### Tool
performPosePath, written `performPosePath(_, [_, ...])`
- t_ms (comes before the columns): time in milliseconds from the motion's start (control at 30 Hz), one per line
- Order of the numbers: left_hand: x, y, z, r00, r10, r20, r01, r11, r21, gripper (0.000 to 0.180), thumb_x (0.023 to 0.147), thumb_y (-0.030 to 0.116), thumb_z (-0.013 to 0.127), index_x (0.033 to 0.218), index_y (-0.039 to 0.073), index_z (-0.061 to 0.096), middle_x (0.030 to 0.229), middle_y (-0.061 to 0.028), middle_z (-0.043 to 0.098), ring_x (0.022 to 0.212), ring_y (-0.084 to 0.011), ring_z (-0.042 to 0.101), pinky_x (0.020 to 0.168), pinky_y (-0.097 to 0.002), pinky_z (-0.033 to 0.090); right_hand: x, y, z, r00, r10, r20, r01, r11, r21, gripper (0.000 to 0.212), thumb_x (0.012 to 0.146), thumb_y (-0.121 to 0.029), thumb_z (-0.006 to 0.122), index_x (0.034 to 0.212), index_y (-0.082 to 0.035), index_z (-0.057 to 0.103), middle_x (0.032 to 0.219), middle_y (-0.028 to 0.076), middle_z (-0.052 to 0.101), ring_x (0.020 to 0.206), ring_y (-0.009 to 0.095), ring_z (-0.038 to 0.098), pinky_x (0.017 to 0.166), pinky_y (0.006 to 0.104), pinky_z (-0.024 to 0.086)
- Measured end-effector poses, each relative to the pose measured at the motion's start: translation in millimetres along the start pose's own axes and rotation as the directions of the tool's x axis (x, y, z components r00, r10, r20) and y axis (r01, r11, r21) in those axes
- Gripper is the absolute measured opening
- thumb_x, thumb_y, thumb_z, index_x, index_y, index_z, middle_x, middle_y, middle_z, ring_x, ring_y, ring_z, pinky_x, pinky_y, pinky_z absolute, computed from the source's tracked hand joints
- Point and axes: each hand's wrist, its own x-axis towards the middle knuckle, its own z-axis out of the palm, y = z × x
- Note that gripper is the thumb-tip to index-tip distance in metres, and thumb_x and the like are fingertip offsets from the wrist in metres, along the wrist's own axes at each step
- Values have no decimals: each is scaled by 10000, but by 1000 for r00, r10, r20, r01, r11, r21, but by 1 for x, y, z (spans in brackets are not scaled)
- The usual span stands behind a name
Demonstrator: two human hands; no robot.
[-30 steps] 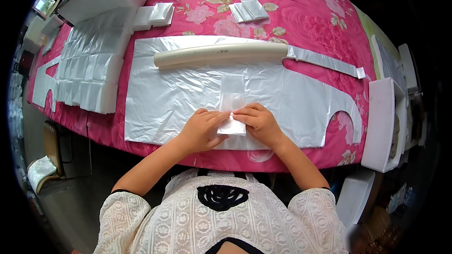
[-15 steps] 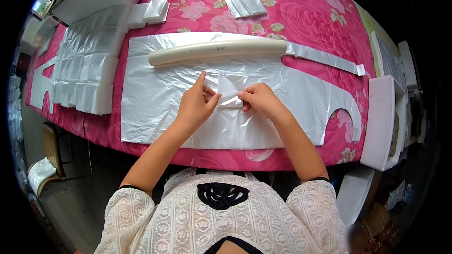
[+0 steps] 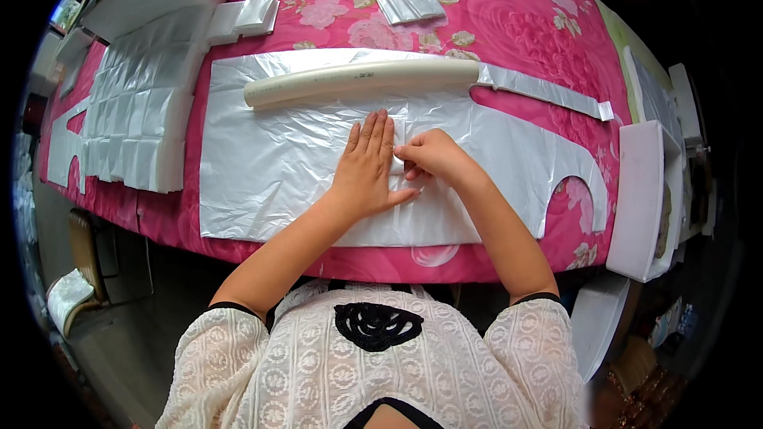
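The flat left hand [image 3: 367, 165] is now pressing a folded white plastic packet [image 3: 396, 166] — apparently smoothing it — right hand [image 3: 431, 156] curling alongside, grip unclear.

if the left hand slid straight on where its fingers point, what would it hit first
Most likely the cream-coloured tube lying across the apron-shaped plastic sheet, just beyond the left hand; its height above the sheet is hard to judge.

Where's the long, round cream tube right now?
In the head view's upper middle, the long cream tube lies on the shiny silvery-white plastic sheet, near its far edge, just beyond the bare left hand.
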Motion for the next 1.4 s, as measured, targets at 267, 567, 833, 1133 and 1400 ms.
performPosePath(267, [-26,-8,-19,979,-84,-183,2,913,-409,938,739,419,653,1407,-18,161,1429,-265,195,1352,-367,161,1096,-452,124,-24,0,26,598,-795,-101,253,306,-918,429,754,-290,662,1080,-30,560,1086,148,585,1025,281,543,848,425,420])
performPosePath(567, [-187,11,-72,452,-431,781,735,-317,-600,267,904,196,546,1008,-44,599,957,-143,650,846,-185,643,744,-281,520,-5,22,133,632,-767,110,546,341,-765,663,887,-436,442,1402,-59,262,1468,211,155,1367,346,132,1097,469,90])
performPosePath(833, [-218,-10,-60,659,-601,453,703,278,-655,113,792,67,661,848,-31,652,729,-47,663,649,-65,577,596,-239,479,-59,30,176,365,-795,484,880,126,-458,291,848,-264,535,1045,-53,570,1360,166,360,1345,337,180,1085,523,82])
performPosePath(1133, [-145,-13,-111,828,-561,6,452,662,-598,369,729,39,681,1089,46,603,1065,-106,631,953,-207,611,756,-301,488,33,-74,-13,738,-619,-268,612,782,-120,126,795,-137,641,849,-24,660,730,44,636,711,148,592,685,290,453])
performPosePath(1400, [-133,-7,-96,891,-453,31,370,683,-630,354,728,39,671,1075,28,600,1091,-120,621,958,-233,608,765,-309,484,150,-101,-133,572,-430,-699,-40,836,-547,364,802,-300,637,1034,-20,631,986,148,634,948,262,566,879,391,397])
